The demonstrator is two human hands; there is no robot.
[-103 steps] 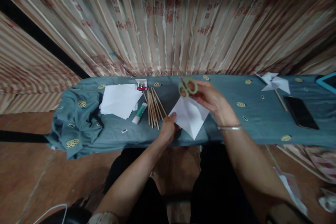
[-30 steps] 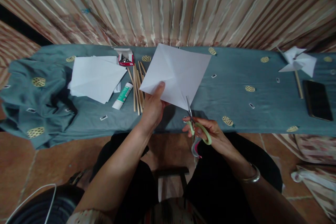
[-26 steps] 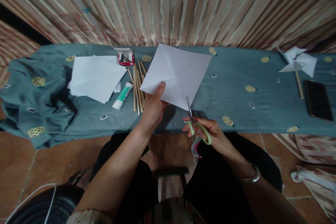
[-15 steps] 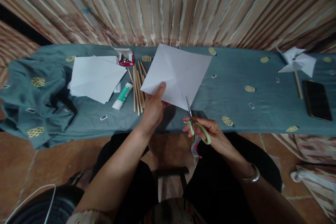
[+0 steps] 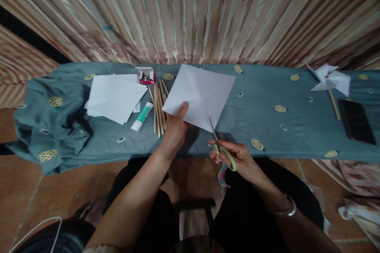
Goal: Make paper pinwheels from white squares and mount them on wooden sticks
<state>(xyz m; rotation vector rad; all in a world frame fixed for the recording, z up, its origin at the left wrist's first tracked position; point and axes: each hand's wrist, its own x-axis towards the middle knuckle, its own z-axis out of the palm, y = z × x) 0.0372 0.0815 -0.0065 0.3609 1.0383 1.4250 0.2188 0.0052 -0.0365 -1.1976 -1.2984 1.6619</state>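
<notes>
1. The left hand (image 5: 174, 133) is extended over the near edge of the table (image 5: 264, 87), thumb angled toward the far edge.
2. The right hand (image 5: 239, 159) is brought in from the right and poised at the near edge, tilted inward.
3. Compared with 3.4 s ago, when the scissors (image 5: 215, 137) were held up beyond the sheet, they are now set at its near corner; since 0.5 s ago, both hands are little changed.
4. The white sheet (image 5: 204, 91) is gripped by the left fingers, thumb on top, and is held above the table, between its far and near edges, right of the wooden sticks (image 5: 159, 110).
5. The green handles are grasped by the right fingers, loosely curled; 1 blade is seen over the sheet, the other cannot be made out.
</notes>
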